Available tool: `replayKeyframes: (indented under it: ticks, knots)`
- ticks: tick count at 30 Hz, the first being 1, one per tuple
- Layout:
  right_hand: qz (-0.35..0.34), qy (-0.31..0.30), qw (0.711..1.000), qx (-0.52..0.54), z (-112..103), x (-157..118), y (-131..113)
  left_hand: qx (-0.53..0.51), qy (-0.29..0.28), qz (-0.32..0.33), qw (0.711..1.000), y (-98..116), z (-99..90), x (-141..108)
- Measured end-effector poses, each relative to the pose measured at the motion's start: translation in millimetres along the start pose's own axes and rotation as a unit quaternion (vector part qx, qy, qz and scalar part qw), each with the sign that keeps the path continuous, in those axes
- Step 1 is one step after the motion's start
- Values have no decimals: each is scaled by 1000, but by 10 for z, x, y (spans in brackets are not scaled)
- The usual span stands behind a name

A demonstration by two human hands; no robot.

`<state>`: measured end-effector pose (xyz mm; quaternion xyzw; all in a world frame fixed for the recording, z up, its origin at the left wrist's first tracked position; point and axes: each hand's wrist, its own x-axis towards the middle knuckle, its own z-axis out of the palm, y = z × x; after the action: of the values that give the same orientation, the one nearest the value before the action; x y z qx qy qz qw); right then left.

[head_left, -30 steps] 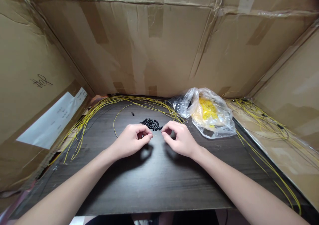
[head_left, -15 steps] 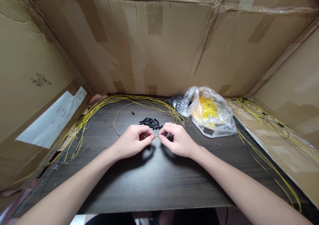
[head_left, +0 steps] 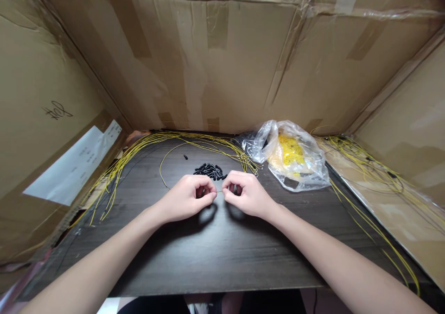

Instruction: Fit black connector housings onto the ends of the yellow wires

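Note:
My left hand (head_left: pixel 193 194) pinches a thin yellow wire (head_left: pixel 161 166), which loops from the far side of the table round into the fingers. Opposite it, my right hand (head_left: pixel 245 191) is closed in a pinch too. A short, fine stretch of the wire runs between the two sets of fingertips, so both hands grip it. What else the right fingertips may hold is too small to make out. Just beyond the hands lies a pile of small black sleeve-like pieces (head_left: pixel 209 171), partly behind my right hand. One similar black piece (head_left: pixel 185 157) lies apart, further left.
A bundle of yellow wires (head_left: pixel 139 140) arcs along the back and left of the dark table (head_left: pixel 215 263). A clear plastic bag (head_left: pixel 313 175) with yellow pieces stands at back right. More yellow wires (head_left: pixel 368 161) lie on cardboard at right. Cardboard walls (head_left: pixel 243 64) enclose three sides.
Hardly anything differs. Both hands keep their pinch, and the fingertips have shifted very slightly to the right along with the wire.

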<state>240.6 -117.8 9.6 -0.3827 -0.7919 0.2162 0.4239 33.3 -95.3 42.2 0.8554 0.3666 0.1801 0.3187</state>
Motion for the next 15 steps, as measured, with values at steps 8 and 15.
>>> replayKeyframes:
  ticks: [8,15]
  knots:
    - [5,0,1000,7,0,2,30,-9,7,-14,1000,-12,-12,3]
    - [-4,-11,1000,-28,-34,-16,19,-23,6,-19,1000,-15,-18,6]
